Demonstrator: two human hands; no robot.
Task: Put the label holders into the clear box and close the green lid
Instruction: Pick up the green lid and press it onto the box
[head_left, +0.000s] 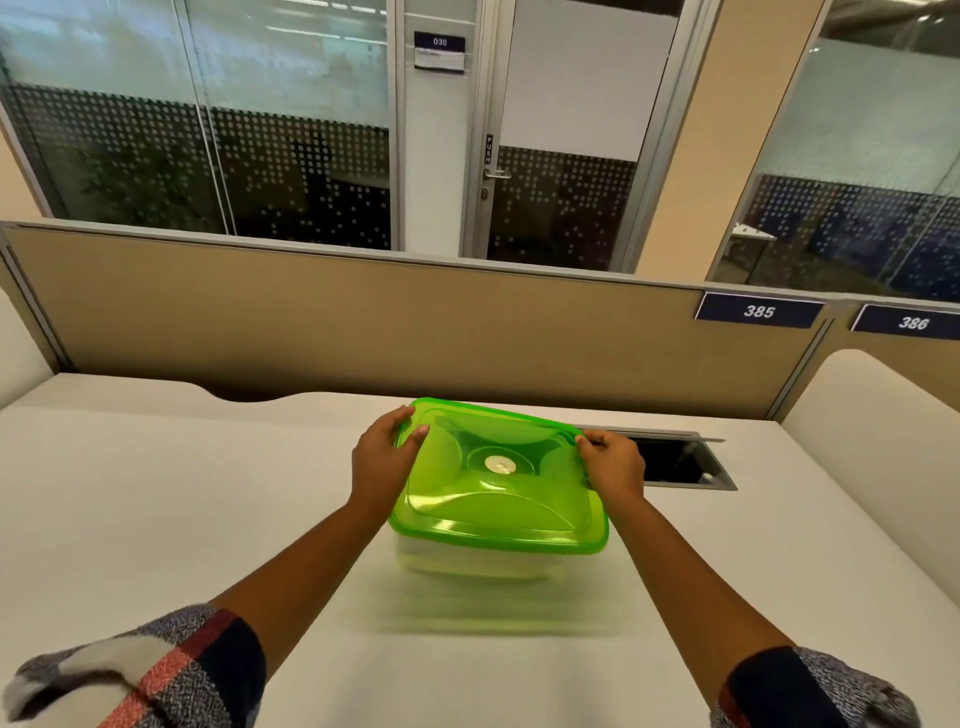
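A translucent green lid (498, 483) lies on top of the clear box (467, 564), which stands in the middle of the white desk (182, 493). My left hand (382, 460) grips the lid's far left corner, thumb on top. My right hand (613, 462) pinches the lid's far right corner. The box wall below the lid is blurred, so I cannot make out any label holders inside.
A recessed cable hatch (685, 462) with a raised flap sits in the desk just right of my right hand. A tan partition (363, 322) closes off the desk's far edge. White side panels stand at both ends of the desk.
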